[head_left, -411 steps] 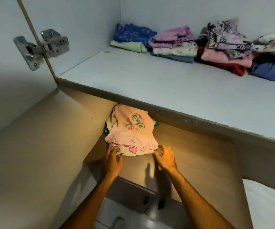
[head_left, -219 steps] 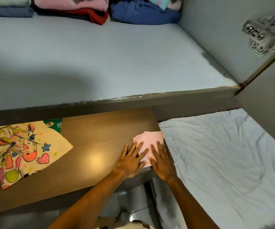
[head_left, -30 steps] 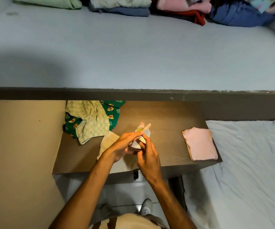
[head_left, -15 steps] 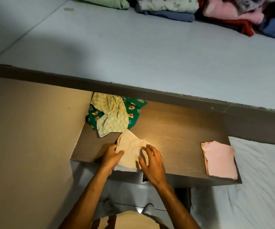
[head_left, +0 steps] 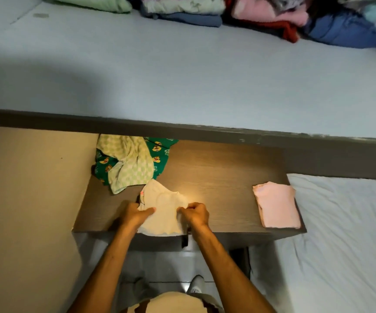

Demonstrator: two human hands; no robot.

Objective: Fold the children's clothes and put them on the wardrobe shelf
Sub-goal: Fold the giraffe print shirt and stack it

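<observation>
**Both hands grip a cream garment on the wooden surface**

A cream garment point(head_left: 163, 213) lies on the near part of a brown wooden surface point(head_left: 216, 177), its lower hem reaching the front edge. The left hand point(head_left: 135, 214) rests on the garment's left side, fingers curled and thumb laid across the cloth, pinching its edge. The right hand point(head_left: 195, 214) is closed into a loose fist at the garment's right side, with a fold of the fabric caught between thumb and fingers. The two hands are close together with the cloth bunched between them, and a bit of pink print shows at the garment's upper left edge.

Just behind the garment, toward the back left corner of the surface, sits an unfolded heap: a pale green checked cloth point(head_left: 128, 163) draped over a dark green printed garment point(head_left: 160, 154). The checked cloth's lower tip comes close to the cream garment's top corner; I cannot tell whether they touch.

A folded pink garment point(head_left: 276, 205) lies at the right end of the surface, well apart from the hands, its right edge near the surface's edge. Beside it on the right is a white sheet point(head_left: 340, 233).

Above the surface runs the wardrobe shelf point(head_left: 182, 75), pale blue-grey, with a row of folded clothes stacks point(head_left: 261, 16) along its back
</observation>
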